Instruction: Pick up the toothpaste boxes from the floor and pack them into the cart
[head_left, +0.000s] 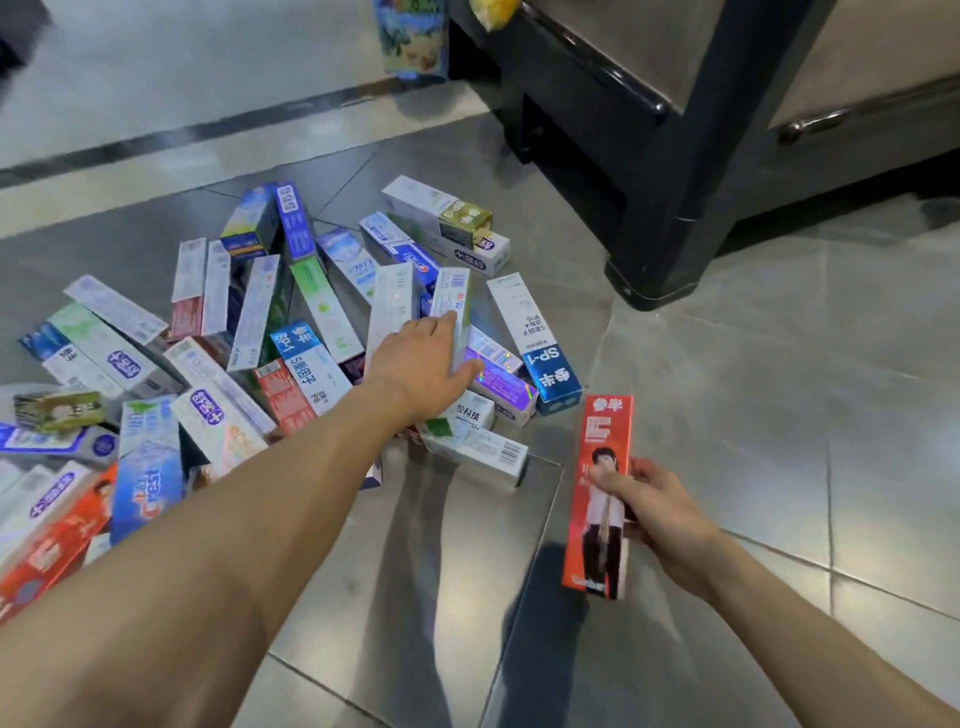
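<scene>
Several toothpaste boxes (306, 322) lie scattered in a heap on the grey tiled floor, filling the left and middle of the view. My left hand (421, 364) reaches into the heap and its fingers and thumb close round a white box with a barcode and green edge (453, 304). My right hand (657, 512) grips a long red toothpaste box (600, 499) with a figure printed on it, holding it above the floor at the lower right. The dark metal cart (670, 156) stands at the upper right.
The cart's black corner post and foot (641, 270) stand just right of the heap. A colourful bag (413, 36) hangs at the top centre. A dark stripe (182, 135) crosses the floor behind the boxes. Bare tiles (779, 389) lie to the right.
</scene>
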